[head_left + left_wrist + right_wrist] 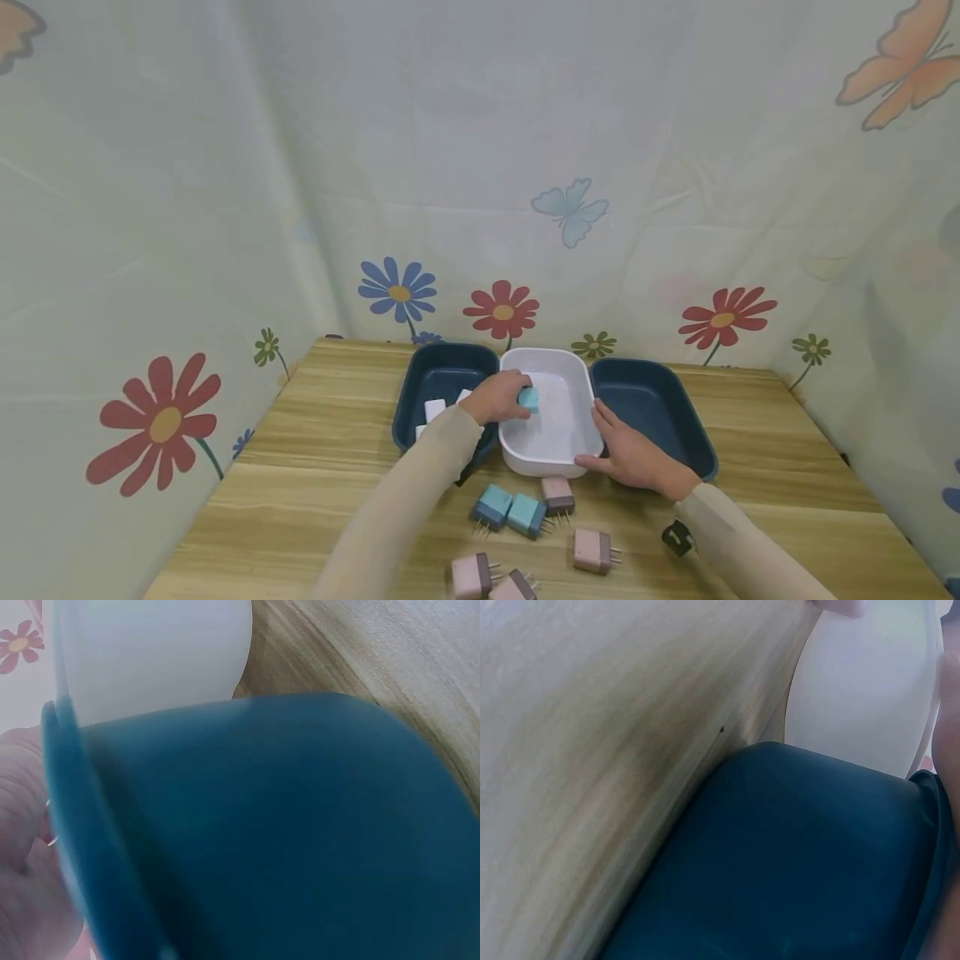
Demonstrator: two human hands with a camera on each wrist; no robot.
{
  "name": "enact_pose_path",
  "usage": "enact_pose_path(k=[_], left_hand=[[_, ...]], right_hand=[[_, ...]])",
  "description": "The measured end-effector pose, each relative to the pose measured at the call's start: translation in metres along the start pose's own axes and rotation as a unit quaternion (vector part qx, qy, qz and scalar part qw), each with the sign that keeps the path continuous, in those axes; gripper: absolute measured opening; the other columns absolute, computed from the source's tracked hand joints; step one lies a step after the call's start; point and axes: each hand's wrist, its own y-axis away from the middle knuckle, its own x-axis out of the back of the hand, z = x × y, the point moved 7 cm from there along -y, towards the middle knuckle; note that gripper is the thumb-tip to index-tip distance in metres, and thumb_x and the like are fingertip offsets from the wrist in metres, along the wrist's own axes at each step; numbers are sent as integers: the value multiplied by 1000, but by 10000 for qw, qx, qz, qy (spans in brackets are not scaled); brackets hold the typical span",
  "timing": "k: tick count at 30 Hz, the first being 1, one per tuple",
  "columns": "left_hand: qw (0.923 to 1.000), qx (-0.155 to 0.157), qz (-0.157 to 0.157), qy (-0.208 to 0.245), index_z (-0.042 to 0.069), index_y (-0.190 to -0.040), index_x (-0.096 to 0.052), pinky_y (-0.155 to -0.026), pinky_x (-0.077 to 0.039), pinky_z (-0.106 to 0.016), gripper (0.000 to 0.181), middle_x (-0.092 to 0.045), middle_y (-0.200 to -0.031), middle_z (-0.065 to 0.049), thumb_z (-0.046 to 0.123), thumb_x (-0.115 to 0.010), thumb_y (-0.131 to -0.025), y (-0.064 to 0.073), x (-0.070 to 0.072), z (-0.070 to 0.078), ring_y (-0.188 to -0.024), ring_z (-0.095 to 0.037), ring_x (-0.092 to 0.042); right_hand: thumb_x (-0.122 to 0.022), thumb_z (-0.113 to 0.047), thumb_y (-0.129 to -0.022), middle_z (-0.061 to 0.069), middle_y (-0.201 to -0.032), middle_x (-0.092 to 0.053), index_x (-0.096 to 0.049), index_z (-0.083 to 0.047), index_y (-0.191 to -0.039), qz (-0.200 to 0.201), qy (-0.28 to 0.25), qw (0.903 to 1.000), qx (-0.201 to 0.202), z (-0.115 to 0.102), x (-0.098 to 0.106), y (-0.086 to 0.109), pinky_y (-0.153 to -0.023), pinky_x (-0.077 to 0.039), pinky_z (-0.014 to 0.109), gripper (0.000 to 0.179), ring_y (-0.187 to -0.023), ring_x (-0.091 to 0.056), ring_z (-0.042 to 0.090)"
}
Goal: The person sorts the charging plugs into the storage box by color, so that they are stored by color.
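Over the left part of the white tray (551, 454), my left hand (497, 397) pinches a light blue charger plug (529, 399) between thumb and fingers. My right hand (633, 450) lies at the white tray's right edge, fingers extended along the rim and thumb by the front corner. Left of it stands a dark blue tray (405, 408) with several white blocks (435, 409) inside, partly hidden by my left hand and sleeve. A second dark blue tray (652, 396) stands on the right, under my right wrist. In the left wrist view, a dark blue tray wall (285, 825) covers most of the picture.
In front of the trays lie two light blue charger plugs (492, 506) and several pink charger plugs (592, 550), prongs showing. A small black object (678, 538) is beside my right sleeve. The wooden table (292, 467) meets a flowered curtain (465, 208) behind.
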Motion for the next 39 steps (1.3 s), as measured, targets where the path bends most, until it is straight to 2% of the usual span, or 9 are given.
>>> enact_pose_path(k=[11,18,24,29,34,39], left_hand=[[9992,-107,382,97,9,-127,-58,-95,-44,-33,46,-58,-118,-6,22,-71,-86,4,7,-3,-103,-17,-54],[9980,-159,325,524,10,-129,-56,-93,-46,-33,46,-58,-120,-5,24,-70,-87,14,11,-11,-105,-17,-54],[9953,-372,150,885,10,-130,-55,-92,-46,-33,48,-58,-122,-5,26,-69,-87,36,16,-5,-108,-18,-53],[9946,-689,69,773,11,-126,-58,-92,-46,-32,43,-59,-119,-6,27,-69,-87,57,20,8,-107,-17,-54],[9921,-1022,199,699,14,-120,-61,-89,-47,-28,39,-62,-112,-2,30,-70,-86,78,23,17,-101,-12,-56],[9865,-1444,360,679,12,-117,-63,-87,-47,-26,38,-63,-107,0,29,-72,-84,98,23,25,-97,-10,-57]], right_hand=[[-55,-66,-82,23,-154,-12,-19,6,-147,-26,-59,10000,-28,-1,1,1,-103,-32,51,103,-136,-26,38],[-59,-60,-84,23,-154,-12,-20,7,-147,-19,-22,10000,-49,1,0,0,-103,-32,52,100,-136,-26,39],[-58,-63,-83,22,-154,-12,-19,6,-147,-38,-63,10000,-23,1,0,0,-103,-31,52,102,-136,-26,39],[-58,-62,-83,23,-154,-12,-19,6,-147,-28,-63,10000,-19,2,0,0,-103,-32,53,102,-136,-26,39],[-57,-64,-82,23,-154,-12,-19,6,-147,-34,-33,10000,-35,2,0,-1,-103,-32,53,103,-136,-26,39],[-57,-65,-82,23,-154,-12,-19,6,-147,-30,-28,10000,-13,2,-1,-1,-103,-31,52,103,-136,-26,39]])
